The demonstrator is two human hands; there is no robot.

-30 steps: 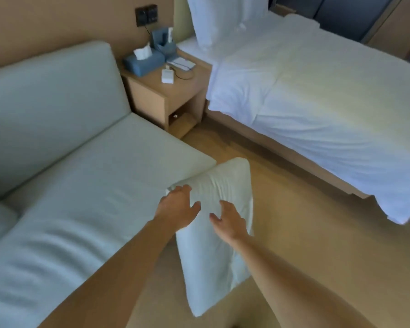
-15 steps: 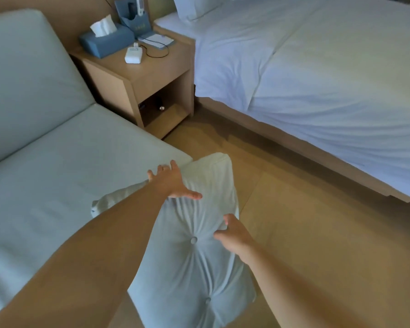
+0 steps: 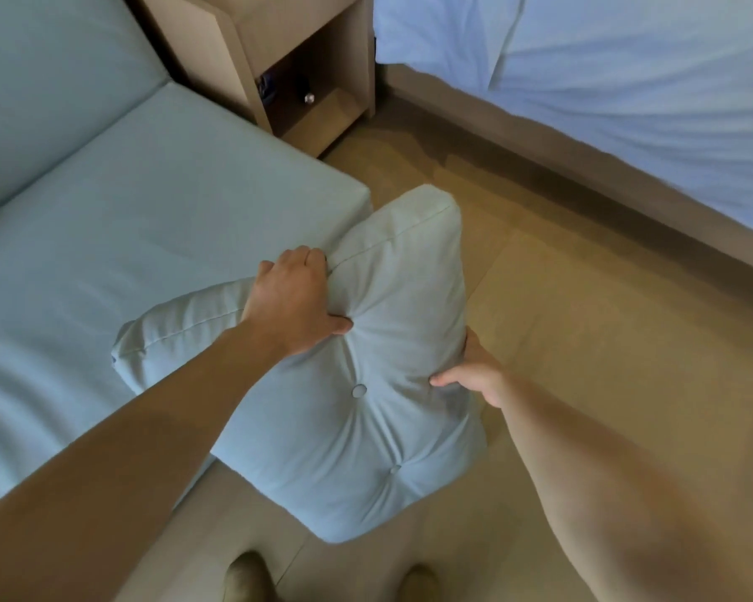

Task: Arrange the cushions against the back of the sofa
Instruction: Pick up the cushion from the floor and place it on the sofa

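A pale grey-green square cushion (image 3: 366, 427) with buttons on its face leans against the front corner of the sofa seat (image 3: 127, 219), its lower part over the floor. My left hand (image 3: 294, 297) grips its upper edge, fingers curled over the seam. At the cushion's right edge my right hand (image 3: 474, 375) holds on, thumb on the face and fingers behind. The sofa back (image 3: 40, 80) rises at the far left.
A wooden bedside table (image 3: 244, 50) with an open lower shelf stands at the sofa's far end. A bed with white sheets (image 3: 627, 89) fills the upper right. Tan floor (image 3: 583, 341) lies between sofa and bed. My feet show at the bottom edge.
Both hands went from reaching with fingers spread to gripping the cushion. The cushion turned its buttoned face up toward me, and my view dipped downward and closer.
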